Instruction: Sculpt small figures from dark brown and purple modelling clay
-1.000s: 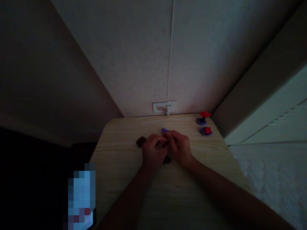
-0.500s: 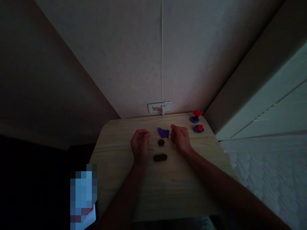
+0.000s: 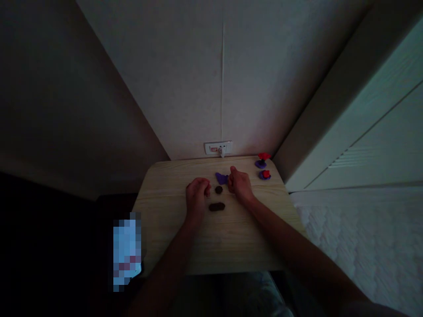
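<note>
Purple clay-like piece (image 3: 220,178) lies on the wooden tabletop (image 3: 165,185) by the curled right hand (image 3: 240,185); left hand (image 3: 197,194) half-curled near brown disc (image 3: 218,189). Can't tell if either holds anything. Sideways bump could dent or shift either piece.

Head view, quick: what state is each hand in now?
Left hand: fingers curled; whether fully closed or holding anything cannot be told.
Right hand: closed, at the purple piece; anything inside is hidden.

the right hand (image 3: 239,184) hides part of the purple piece (image 3: 221,178).
</note>
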Action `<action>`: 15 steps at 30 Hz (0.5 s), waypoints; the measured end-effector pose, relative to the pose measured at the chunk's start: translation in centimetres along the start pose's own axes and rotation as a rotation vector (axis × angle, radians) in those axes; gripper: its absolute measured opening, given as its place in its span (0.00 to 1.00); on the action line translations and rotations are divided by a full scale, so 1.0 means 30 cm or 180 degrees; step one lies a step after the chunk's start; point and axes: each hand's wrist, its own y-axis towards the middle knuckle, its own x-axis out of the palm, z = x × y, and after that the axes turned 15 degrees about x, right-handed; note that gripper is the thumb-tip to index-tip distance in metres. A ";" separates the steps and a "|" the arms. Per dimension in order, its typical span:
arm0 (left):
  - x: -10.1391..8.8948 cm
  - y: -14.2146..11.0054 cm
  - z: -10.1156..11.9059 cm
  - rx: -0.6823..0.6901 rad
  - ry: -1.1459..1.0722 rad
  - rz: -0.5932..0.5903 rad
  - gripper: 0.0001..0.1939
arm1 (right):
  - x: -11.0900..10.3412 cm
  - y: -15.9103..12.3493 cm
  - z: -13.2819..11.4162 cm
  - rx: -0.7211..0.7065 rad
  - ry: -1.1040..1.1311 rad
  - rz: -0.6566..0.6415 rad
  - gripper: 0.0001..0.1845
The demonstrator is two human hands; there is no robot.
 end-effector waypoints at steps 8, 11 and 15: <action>0.094 -0.092 0.023 -0.0544 -0.0505 0.0127 0.12 | 0.072 -0.097 -0.068 -0.0543 -0.0658 0.0015 0.30; 0.135 -0.098 0.053 -0.1071 -0.1114 0.0130 0.16 | 0.112 -0.116 -0.079 -0.0726 -0.1033 0.0001 0.26; 0.143 -0.072 0.086 -0.1163 -0.1358 0.0125 0.20 | 0.154 -0.134 -0.089 -0.0764 -0.1567 -0.0023 0.30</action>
